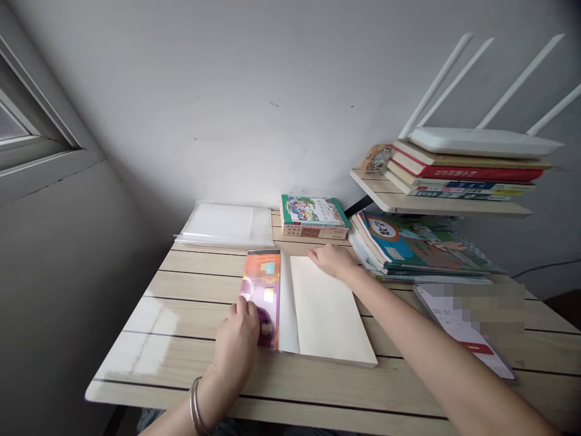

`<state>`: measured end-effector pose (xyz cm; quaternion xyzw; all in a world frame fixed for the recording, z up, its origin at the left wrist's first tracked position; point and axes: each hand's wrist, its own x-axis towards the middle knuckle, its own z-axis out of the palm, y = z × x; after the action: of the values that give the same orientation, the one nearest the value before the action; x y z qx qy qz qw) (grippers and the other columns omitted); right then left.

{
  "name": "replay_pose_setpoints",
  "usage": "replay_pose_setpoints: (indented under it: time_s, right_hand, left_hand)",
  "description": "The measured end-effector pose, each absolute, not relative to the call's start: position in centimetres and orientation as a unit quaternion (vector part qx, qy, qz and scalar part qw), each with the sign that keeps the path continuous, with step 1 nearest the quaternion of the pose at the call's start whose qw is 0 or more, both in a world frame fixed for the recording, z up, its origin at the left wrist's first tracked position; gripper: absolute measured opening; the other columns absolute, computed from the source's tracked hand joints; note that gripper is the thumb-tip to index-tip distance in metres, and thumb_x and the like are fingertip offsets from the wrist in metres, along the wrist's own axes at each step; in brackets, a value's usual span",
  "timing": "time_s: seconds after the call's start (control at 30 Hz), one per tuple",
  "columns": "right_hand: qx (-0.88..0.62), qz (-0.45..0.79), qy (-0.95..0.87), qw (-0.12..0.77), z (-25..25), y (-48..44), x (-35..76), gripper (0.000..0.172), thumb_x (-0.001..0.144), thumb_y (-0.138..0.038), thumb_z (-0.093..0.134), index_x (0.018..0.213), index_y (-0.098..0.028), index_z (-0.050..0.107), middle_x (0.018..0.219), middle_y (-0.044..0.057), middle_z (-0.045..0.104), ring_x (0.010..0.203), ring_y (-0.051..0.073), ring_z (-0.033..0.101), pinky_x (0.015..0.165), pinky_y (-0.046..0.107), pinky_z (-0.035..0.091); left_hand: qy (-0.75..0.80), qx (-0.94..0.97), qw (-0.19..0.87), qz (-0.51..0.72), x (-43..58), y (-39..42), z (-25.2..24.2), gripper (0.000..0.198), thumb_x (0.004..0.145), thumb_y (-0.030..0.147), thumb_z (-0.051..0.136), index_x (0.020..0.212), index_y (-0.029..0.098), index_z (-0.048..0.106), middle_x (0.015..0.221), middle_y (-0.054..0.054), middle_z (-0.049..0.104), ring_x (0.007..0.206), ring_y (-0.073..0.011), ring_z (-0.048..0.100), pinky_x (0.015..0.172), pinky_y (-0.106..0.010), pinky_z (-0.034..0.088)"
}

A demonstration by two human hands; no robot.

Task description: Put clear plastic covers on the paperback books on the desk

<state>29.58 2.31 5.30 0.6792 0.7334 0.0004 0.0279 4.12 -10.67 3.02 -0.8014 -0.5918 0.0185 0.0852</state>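
Note:
An open book (333,315) lies on the table in front of me, a blank cream page facing up on its right side. On its left is a glossy orange and purple cover flap (267,290), with a pale strip between flap and page. My left hand (238,333), a bangle at its wrist, has its fingers curled closed at the flap's left edge. My right hand (330,259) reaches across to the top of the cream page, its fingers closed at the upper edge; the fingertips are partly hidden.
Clear plastic book covers (222,224) lie at the back left. A small stack of green-topped books (314,212) stands behind the open book. To the right are more textbooks (408,242), a tablet-like device (463,333), and a raised shelf (408,203) bearing books and a white router (485,141).

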Motion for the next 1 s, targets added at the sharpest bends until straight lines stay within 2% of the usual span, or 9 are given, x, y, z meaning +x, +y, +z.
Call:
replay_pose_setpoints:
  time_s: [0.1, 0.13, 0.2, 0.27, 0.43, 0.63, 0.73, 0.83, 1.0]
  right_hand:
    - [0.652, 0.036, 0.756, -0.041, 5.4, 0.5, 26.5, 0.038, 0.095, -0.024, 0.031, 0.1, -0.012, 0.067, 0.107, 0.018, 0.066, 0.106, 0.028, 0.058, 0.092, 0.041, 0.038]
    - [0.624, 0.044, 0.774, -0.098, 5.3, -0.5, 25.1, 0.036, 0.095, -0.023, 0.032, 0.098, -0.013, 0.066, 0.105, 0.017, 0.066, 0.105, 0.026, 0.057, 0.093, 0.041, 0.038]
    - [0.526, 0.011, 0.825, -0.206, 4.8, -2.9, 22.3, 0.028, 0.093, -0.027, 0.04, 0.097, -0.016, 0.065, 0.104, 0.013, 0.066, 0.101, 0.023, 0.057, 0.092, 0.038, 0.042]
    - [0.463, -0.018, 0.856, -0.232, 4.0, -5.0, 19.9, 0.03, 0.088, -0.036, 0.053, 0.107, -0.016, 0.063, 0.115, 0.013, 0.062, 0.111, 0.027, 0.052, 0.096, 0.042, 0.043]
    - [0.479, -0.03, 0.859, -0.179, 1.5, -7.0, 18.2, 0.058, 0.084, -0.045, 0.057, 0.126, -0.006, 0.054, 0.139, 0.021, 0.047, 0.131, 0.035, 0.038, 0.108, 0.05, 0.033]
    - [0.487, -0.04, 0.863, -0.129, 1.2, -6.7, 18.3, 0.065, 0.084, -0.05, 0.053, 0.132, -0.006, 0.049, 0.143, 0.022, 0.041, 0.134, 0.036, 0.034, 0.109, 0.049, 0.029]
    - [0.477, -0.035, 0.871, -0.115, 1.7, -6.8, 17.9, 0.063, 0.084, -0.049, 0.054, 0.132, -0.01, 0.05, 0.141, 0.02, 0.045, 0.131, 0.037, 0.036, 0.108, 0.051, 0.029]
    - [0.467, -0.04, 0.876, -0.11, 2.3, -6.8, 17.4, 0.06, 0.082, -0.049, 0.056, 0.131, -0.014, 0.052, 0.14, 0.015, 0.047, 0.126, 0.037, 0.039, 0.105, 0.053, 0.031]
    - [0.471, -0.036, 0.875, -0.103, 2.5, -6.6, 17.3, 0.056, 0.082, -0.041, 0.056, 0.13, -0.014, 0.051, 0.138, 0.014, 0.049, 0.121, 0.035, 0.044, 0.102, 0.051, 0.033]
  left_hand:
    - [-0.577, -0.811, 0.097, 0.024, 4.2, -10.5, 3.1, 0.03, 0.073, -0.009, 0.04, 0.08, 0.01, 0.062, 0.08, -0.009, 0.057, 0.08, -0.021, 0.06, 0.064, -0.027, 0.052]
    - [-0.577, -0.811, 0.099, 0.018, 4.0, -10.4, 3.0, 0.031, 0.072, -0.01, 0.039, 0.077, 0.011, 0.062, 0.078, -0.009, 0.056, 0.078, -0.0206, 0.059, 0.064, -0.027, 0.051]
    - [-0.585, -0.806, 0.089, -0.012, 3.6, -10.2, 2.9, 0.033, 0.07, -0.012, 0.038, 0.075, 0.012, 0.06, 0.075, -0.008, 0.055, 0.074, -0.02, 0.058, 0.062, -0.027, 0.05]
    - [-0.591, -0.802, 0.066, -0.054, 3.0, -9.8, 2.6, 0.032, 0.071, -0.011, 0.038, 0.073, 0.013, 0.059, 0.073, -0.007, 0.055, 0.072, -0.0197, 0.057, 0.06, -0.027, 0.048]
    - [-0.647, -0.743, -0.027, -0.169, 0.9, -9.1, 2.4, 0.024, 0.083, 0.004, 0.041, 0.065, 0.017, 0.051, 0.069, -0.004, 0.053, 0.059, -0.0156, 0.055, 0.057, -0.027, 0.045]
    - [-0.698, -0.679, -0.101, -0.202, -0.6, -9.2, 2.5, 0.02, 0.082, 0.01, 0.043, 0.064, 0.02, 0.046, 0.064, -0.001, 0.054, 0.058, -0.0156, 0.056, 0.056, -0.026, 0.042]
    - [-0.655, -0.731, -0.091, -0.168, 0.0, -8.7, 3.4, 0.016, 0.078, 0.004, 0.044, 0.082, 0.015, 0.053, 0.082, -0.006, 0.06, 0.069, -0.0165, 0.06, 0.063, -0.027, 0.045]
    - [-0.585, -0.804, -0.067, -0.082, 1.3, -7.6, 5.1, 0.035, 0.072, 0.001, 0.048, 0.102, 0.017, 0.056, 0.109, -0.01, 0.059, 0.089, -0.0216, 0.062, 0.073, -0.033, 0.048]
    - [-0.549, -0.833, -0.038, 0.059, 3.1, -7.1, 7.6, 0.036, 0.073, 0.001, 0.05, 0.107, 0.012, 0.058, 0.104, -0.014, 0.061, 0.092, -0.028, 0.063, 0.077, -0.042, 0.049]
